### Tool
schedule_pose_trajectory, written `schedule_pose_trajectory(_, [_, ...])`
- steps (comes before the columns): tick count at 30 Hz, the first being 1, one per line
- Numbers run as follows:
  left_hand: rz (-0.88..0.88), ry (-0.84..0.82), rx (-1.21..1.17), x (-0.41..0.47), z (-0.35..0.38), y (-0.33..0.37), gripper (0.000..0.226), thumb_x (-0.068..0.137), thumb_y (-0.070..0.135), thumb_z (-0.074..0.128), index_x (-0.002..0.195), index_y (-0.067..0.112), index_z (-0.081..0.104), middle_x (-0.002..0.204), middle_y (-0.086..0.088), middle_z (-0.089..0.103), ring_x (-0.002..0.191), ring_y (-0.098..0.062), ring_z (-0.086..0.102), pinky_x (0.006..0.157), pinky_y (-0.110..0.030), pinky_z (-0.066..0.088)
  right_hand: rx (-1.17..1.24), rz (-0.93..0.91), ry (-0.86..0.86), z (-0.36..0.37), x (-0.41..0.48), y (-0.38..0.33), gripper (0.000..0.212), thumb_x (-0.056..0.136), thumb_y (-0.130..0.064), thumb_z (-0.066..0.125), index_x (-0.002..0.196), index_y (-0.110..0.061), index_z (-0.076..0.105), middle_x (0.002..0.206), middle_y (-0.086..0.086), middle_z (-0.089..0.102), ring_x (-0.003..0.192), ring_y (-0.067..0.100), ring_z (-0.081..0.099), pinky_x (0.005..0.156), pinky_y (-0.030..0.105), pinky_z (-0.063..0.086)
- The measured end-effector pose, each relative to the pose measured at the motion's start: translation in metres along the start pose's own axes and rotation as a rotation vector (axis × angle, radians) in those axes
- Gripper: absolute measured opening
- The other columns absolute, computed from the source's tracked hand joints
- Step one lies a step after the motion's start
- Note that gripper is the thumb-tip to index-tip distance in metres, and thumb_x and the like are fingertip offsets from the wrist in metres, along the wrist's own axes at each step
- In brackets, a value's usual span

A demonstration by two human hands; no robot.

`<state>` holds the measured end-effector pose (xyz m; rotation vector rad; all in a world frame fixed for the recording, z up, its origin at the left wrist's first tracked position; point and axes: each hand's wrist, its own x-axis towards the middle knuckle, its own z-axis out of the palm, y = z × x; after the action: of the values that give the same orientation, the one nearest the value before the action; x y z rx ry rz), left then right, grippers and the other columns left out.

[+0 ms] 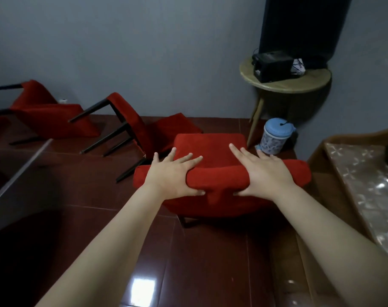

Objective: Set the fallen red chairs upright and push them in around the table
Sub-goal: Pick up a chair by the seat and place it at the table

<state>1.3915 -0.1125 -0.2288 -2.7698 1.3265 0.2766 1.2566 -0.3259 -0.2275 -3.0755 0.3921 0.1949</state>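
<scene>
Head camera: both bare forearms reach forward and down. The left hand (173, 173) and right hand (265, 171) each take a closed grip on the backrest top of an upright red chair (210, 147), with fingers laid straight over its front and thumbs hooked behind. The surface (365, 173), under a shiny patterned cover, lies just right of it. Just beyond, a tipped chair (131, 120) lies on the tiled floor, and another tipped chair (51, 114) lies farther left, near the wall.

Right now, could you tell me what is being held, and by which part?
The left hand and right hand hold the upright red chair by its backrest top.
</scene>
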Motion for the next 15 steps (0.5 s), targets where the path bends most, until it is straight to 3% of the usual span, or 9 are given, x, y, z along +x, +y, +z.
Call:
schedule_pose_trajectory(6, [0.025, -0.068, -0.056, 0.043, -0.02, -0.017, 0.095, 0.069, 0.085, 0.05, 0.149, 0.049, 0.014, 0.159, 0.014, 0.02, 0.148, -0.029, 0.012, 0.113, -0.064, 0.009, -0.021, 0.015, -0.033, -0.017, 0.042, 0.009, 0.121, 0.062, -0.083, 0.059, 0.143, -0.049, -0.024, 0.159, -0.002, 0.024, 0.134, 0.024, 0.044, 0.103, 0.04, 0.04])
schedule_pose_trajectory(8, [0.039, -0.075, -0.065, 0.055, -0.025, -0.022, 0.093, 0.07, 0.084, 0.05, 0.149, 0.049, 0.016, 0.158, 0.014, 0.022, 0.148, -0.028, 0.015, 0.113, -0.064, 0.011, -0.032, 0.025, -0.048, -0.022, 0.054, 0.012, 0.112, 0.063, -0.084, 0.056, 0.147, -0.051, -0.01, 0.156, -0.003, 0.032, 0.128, 0.021, 0.05, 0.098, 0.038, 0.043])
schedule_pose_trajectory(11, [0.053, -0.078, -0.075, 0.07, -0.03, -0.03, 0.089, 0.069, 0.085, 0.05, 0.146, 0.049, 0.025, 0.155, 0.015, 0.032, 0.142, -0.023, 0.032, 0.113, -0.059, 0.021, -0.026, 0.038, -0.072, -0.026, 0.071, 0.016, 0.089, 0.064, -0.085, 0.053, 0.143, -0.053, 0.027, 0.141, -0.012, 0.051, 0.122, 0.015, 0.055, 0.095, 0.038, 0.044])
schedule_pose_trajectory(13, [0.06, -0.028, -0.064, 0.076, -0.03, -0.034, 0.08, 0.068, 0.086, 0.049, 0.138, 0.047, 0.04, 0.141, 0.015, 0.05, 0.127, -0.017, 0.051, 0.102, -0.046, 0.041, -0.035, 0.039, -0.059, -0.027, 0.079, 0.018, 0.077, 0.065, -0.085, 0.052, 0.134, -0.053, 0.042, 0.126, -0.016, 0.061, 0.112, 0.012, 0.06, 0.089, 0.035, 0.047])
schedule_pose_trajectory(15, [0.063, 0.022, -0.071, 0.084, -0.032, -0.037, 0.07, 0.068, 0.085, 0.05, 0.123, 0.044, 0.053, 0.12, 0.015, 0.063, 0.108, -0.012, 0.061, 0.079, -0.033, 0.048, -0.041, 0.039, -0.047, -0.029, 0.087, 0.02, 0.067, 0.067, -0.084, 0.051, 0.127, -0.055, 0.048, 0.115, -0.016, 0.065, 0.105, 0.011, 0.062, 0.083, 0.032, 0.047])
